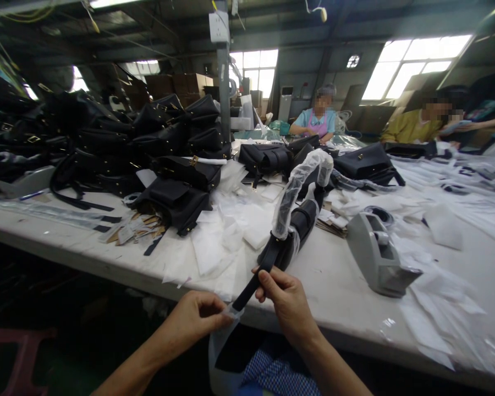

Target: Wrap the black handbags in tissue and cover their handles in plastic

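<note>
A black bag stands on the white table in front of me, its handle wrapped in clear plastic film. From its near end a black strap runs down toward the table's edge. My right hand pinches the strap partway along, thumb on top. At the strap's lower tip, my left hand has thumb and forefinger closed on a small piece of clear film that surrounds or touches the tip.
Black bags are piled at the left. A grey tape dispenser stands at the right. White sheets and cardboard pieces lie about. Across the table sits a person in a pink apron; others are at the far right.
</note>
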Motion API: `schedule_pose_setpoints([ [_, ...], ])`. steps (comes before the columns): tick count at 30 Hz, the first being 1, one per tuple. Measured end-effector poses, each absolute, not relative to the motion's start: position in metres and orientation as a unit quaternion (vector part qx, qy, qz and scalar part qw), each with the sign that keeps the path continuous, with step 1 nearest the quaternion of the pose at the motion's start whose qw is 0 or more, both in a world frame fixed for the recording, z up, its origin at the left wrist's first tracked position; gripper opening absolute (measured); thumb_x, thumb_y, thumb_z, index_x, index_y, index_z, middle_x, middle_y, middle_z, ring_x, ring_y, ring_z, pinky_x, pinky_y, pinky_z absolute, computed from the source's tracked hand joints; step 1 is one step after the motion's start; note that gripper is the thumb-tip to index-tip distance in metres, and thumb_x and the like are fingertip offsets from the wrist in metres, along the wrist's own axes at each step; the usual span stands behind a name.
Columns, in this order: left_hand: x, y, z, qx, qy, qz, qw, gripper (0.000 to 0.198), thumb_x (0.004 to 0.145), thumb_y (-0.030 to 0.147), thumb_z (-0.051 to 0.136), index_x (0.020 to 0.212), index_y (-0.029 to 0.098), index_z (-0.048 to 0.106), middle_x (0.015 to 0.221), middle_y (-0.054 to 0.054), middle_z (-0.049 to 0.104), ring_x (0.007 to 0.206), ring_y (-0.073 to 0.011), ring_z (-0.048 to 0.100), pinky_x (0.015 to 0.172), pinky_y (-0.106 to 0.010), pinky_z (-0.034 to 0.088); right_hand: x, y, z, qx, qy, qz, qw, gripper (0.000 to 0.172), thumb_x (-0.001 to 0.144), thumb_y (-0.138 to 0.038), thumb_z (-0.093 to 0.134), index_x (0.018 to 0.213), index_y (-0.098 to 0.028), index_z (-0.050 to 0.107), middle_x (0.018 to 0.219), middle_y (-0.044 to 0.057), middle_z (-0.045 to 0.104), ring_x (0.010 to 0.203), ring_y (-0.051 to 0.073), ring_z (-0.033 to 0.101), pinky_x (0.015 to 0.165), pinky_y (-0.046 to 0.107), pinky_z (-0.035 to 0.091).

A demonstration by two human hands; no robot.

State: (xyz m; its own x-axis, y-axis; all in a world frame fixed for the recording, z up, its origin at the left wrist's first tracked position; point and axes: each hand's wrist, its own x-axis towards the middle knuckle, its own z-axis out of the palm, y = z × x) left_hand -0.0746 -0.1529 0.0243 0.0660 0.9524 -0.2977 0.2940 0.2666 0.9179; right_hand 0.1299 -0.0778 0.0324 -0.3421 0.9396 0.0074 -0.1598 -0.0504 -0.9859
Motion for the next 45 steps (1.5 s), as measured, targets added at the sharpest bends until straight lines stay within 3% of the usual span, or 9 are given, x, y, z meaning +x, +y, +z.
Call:
schedule_pose_setpoints([
  [5,-0.071,-0.150,0.030,0.504,0.601,0.316,0.533,0.028,0.074,0.043,0.076,0.079,0.015,0.076,0.074,-0.003,0.073,0.068,-0.0171,0.062,0.063,-0.023,0.042,0.133,-0.076,0.027,-0.362,-0.557,0.610,0.432,0.036,0.086,-0.049,0.067,0.093,-0.015,0.077,0.062,0.002,0.063,0.058,0.013,0.056,0.061,0.027,0.045],
  [12,-0.054,-0.141,0.041,0.504,0.569,0.339,0.555,0.026,0.081,0.039,0.070,0.090,0.016,0.078,0.083,-0.003,0.075,0.078,-0.0198,0.063,0.071,-0.026,0.043,0.137,-0.071,0.030,-0.382,-0.626,0.528,0.429,0.038,0.088,-0.046,0.064,0.065,-0.016,0.070,0.060,-0.001,0.052,0.055,0.011,0.051,0.056,0.026,0.039],
  [20,-0.048,-0.144,0.047,0.503,0.493,0.333,0.628,0.035,0.089,0.041,0.062,0.112,0.018,0.074,0.092,-0.004,0.076,0.091,-0.0238,0.065,0.083,-0.030,0.046,0.142,-0.069,0.033,-0.391,-0.667,0.463,0.434,0.045,0.089,-0.044,0.063,0.054,-0.017,0.058,0.059,-0.002,0.048,0.057,0.011,0.049,0.058,0.024,0.037],
  [27,-0.034,-0.135,0.051,0.497,0.544,0.371,0.566,0.041,0.090,0.050,0.059,0.109,0.017,0.075,0.088,-0.005,0.075,0.086,-0.0213,0.063,0.077,-0.027,0.045,0.141,-0.067,0.024,-0.386,-0.676,0.461,0.426,0.048,0.089,-0.044,0.061,0.051,-0.018,0.052,0.059,-0.002,0.048,0.057,0.011,0.049,0.057,0.023,0.037],
  [30,-0.023,-0.120,0.050,0.496,0.546,0.411,0.536,0.042,0.089,0.052,0.059,0.107,0.018,0.076,0.087,-0.005,0.074,0.082,-0.0192,0.062,0.071,-0.025,0.045,0.146,-0.066,0.020,-0.390,-0.655,0.474,0.441,0.045,0.093,-0.047,0.055,0.060,-0.017,0.062,0.063,0.000,0.054,0.062,0.013,0.055,0.062,0.023,0.042],
  [32,-0.017,-0.107,0.049,0.478,0.531,0.444,0.541,0.041,0.087,0.052,0.062,0.108,0.018,0.075,0.094,-0.007,0.075,0.088,-0.0204,0.063,0.077,-0.027,0.047,0.152,-0.066,0.017,-0.410,-0.619,0.495,0.452,0.044,0.093,-0.051,0.051,0.079,-0.016,0.072,0.065,0.001,0.059,0.062,0.014,0.057,0.063,0.024,0.045],
  [35,-0.010,-0.087,0.047,0.443,0.509,0.477,0.563,0.042,0.083,0.051,0.067,0.108,0.019,0.075,0.103,-0.009,0.074,0.096,-0.0232,0.065,0.085,-0.032,0.051,0.160,-0.066,0.013,-0.436,-0.574,0.531,0.445,0.049,0.089,-0.056,0.056,0.102,-0.013,0.074,0.066,0.003,0.064,0.056,0.014,0.057,0.058,0.025,0.048],
  [39,-0.003,-0.065,0.046,0.436,0.496,0.510,0.551,0.041,0.082,0.049,0.068,0.108,0.017,0.075,0.106,-0.011,0.073,0.095,-0.0246,0.066,0.083,-0.036,0.054,0.161,-0.065,0.010,-0.432,-0.556,0.560,0.437,0.050,0.085,-0.055,0.061,0.104,-0.011,0.075,0.064,0.004,0.066,0.052,0.013,0.057,0.052,0.024,0.048],
  [45,-0.002,-0.053,0.049,0.460,0.514,0.549,0.473,0.035,0.078,0.042,0.075,0.102,0.016,0.075,0.093,-0.007,0.075,0.092,-0.0213,0.067,0.085,-0.030,0.051,0.149,-0.057,0.018,-0.423,-0.543,0.561,0.460,0.047,0.086,-0.051,0.063,0.107,-0.012,0.074,0.056,0.002,0.064,0.045,0.010,0.053,0.046,0.019,0.043],
])
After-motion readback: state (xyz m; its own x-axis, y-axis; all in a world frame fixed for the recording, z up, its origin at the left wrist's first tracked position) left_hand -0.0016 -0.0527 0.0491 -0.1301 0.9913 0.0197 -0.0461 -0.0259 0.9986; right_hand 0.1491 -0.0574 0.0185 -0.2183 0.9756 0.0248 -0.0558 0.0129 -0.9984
